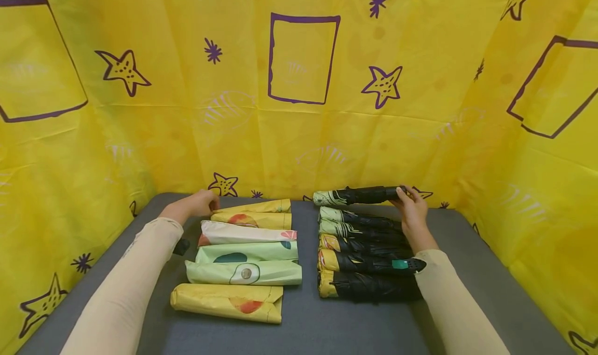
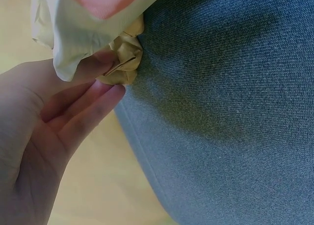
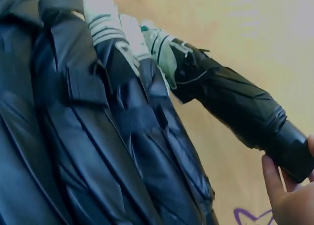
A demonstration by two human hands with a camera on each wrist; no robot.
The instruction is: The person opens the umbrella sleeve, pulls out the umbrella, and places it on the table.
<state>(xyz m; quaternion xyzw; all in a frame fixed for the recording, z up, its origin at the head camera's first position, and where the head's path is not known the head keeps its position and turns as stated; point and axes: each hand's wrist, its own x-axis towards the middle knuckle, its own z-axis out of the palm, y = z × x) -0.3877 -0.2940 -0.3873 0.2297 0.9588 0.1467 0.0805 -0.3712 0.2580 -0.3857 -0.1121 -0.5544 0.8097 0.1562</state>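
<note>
At the back of the left row, my left hand (image 1: 198,205) pinches the crumpled end of a yellow umbrella sleeve (image 1: 268,206). In the left wrist view that gathered end (image 2: 126,61) sits between thumb and fingers, beside a pale sleeve with a pink print (image 2: 73,34). Across the table, my right hand (image 1: 413,215) grips the black handle of a folded umbrella (image 1: 364,194), black with a pale green end. This umbrella lies sideways behind the other umbrellas; the right wrist view shows fingertips on its handle (image 3: 292,149).
Several printed sleeves, among them a green avocado one (image 1: 280,273) and a yellow one (image 1: 210,298), lie in a column at left. Several folded black umbrellas (image 1: 369,285) lie at right. The grey table (image 1: 308,329) meets a yellow patterned cloth (image 1: 299,137) behind and at both sides.
</note>
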